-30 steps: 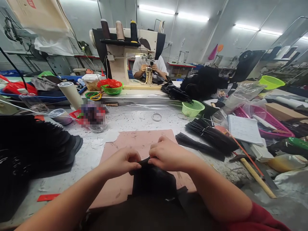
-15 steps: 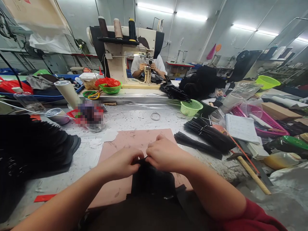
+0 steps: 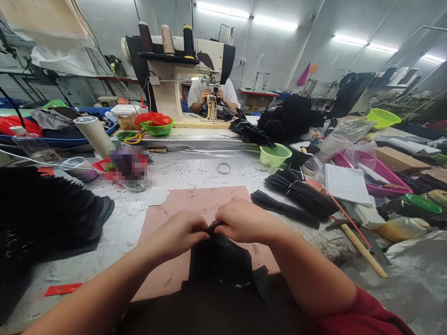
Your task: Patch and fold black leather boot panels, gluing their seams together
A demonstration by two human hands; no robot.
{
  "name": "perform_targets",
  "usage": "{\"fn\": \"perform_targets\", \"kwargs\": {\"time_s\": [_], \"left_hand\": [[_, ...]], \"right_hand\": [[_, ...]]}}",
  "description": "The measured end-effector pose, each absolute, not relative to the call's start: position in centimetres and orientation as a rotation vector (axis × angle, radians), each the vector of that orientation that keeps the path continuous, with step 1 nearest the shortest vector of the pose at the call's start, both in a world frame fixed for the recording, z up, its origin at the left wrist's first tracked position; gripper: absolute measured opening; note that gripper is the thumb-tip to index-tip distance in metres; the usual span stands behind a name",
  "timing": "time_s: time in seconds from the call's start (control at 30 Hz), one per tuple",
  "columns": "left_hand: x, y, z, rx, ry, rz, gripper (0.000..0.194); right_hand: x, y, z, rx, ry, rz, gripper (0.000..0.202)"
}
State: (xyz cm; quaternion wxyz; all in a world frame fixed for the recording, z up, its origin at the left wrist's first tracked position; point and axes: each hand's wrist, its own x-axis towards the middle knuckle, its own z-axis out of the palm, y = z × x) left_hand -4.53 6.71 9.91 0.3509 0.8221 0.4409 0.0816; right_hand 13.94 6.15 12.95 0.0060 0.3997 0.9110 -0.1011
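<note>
My left hand [image 3: 190, 230] pinches the top edge of a black piece of material [image 3: 221, 260] between thumb and fingers. Close beside it on the right, my right hand [image 3: 239, 221] grips the same edge, with a small gap between the two hands. The black piece hangs down from them toward my lap, over a pink board [image 3: 160, 274] on the worktable. Its lower end merges with dark material near my body, so its border there cannot be made out.
Stacked black pieces [image 3: 63, 214] lie at left. Black strip bundles [image 3: 300, 193], a green basket [image 3: 275, 156], a notebook [image 3: 345, 184] and a hammer [image 3: 365, 251] are at right. Behind stands a sewing machine [image 3: 164, 88], with a person [image 3: 228, 93] beyond it.
My hands have moved slightly apart along the black edge, showing more of it between them. The whole view has shifted a little.
</note>
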Motion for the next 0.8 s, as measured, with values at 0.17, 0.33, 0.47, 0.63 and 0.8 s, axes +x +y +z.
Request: {"fn": "perform_targets", "kwargs": {"time_s": [0.17, 0.33, 0.47, 0.63, 0.8], "left_hand": [[-4.5, 6.7, 9.6, 1.911, 1.096, 0.344, 0.017], [-4.7, 6.5, 9.2, 1.757, 1.002, 0.451, 0.023], [-4.8, 6.3, 9.0, 1.708, 0.949, 0.489, 0.026], [-4.7, 6.5, 8.7, 1.724, 0.891, 0.504, 0.022], [-4.6, 6.8, 9.5, 1.852, 0.894, 0.413, 0.014]], "right_hand": [[14.4, 6.2, 13.2, 1.317, 2.894, -0.454, 0.023], [15.0, 6.3, 12.8, 1.282, 3.000, -0.647, 0.021], [15.0, 6.2, 12.6, 1.295, 3.038, -0.796, 0.021], [14.9, 6.1, 12.6, 1.332, 3.029, -0.852, 0.021], [14.3, 5.8, 12.5, 1.349, 3.060, -0.713, 0.021]]}}
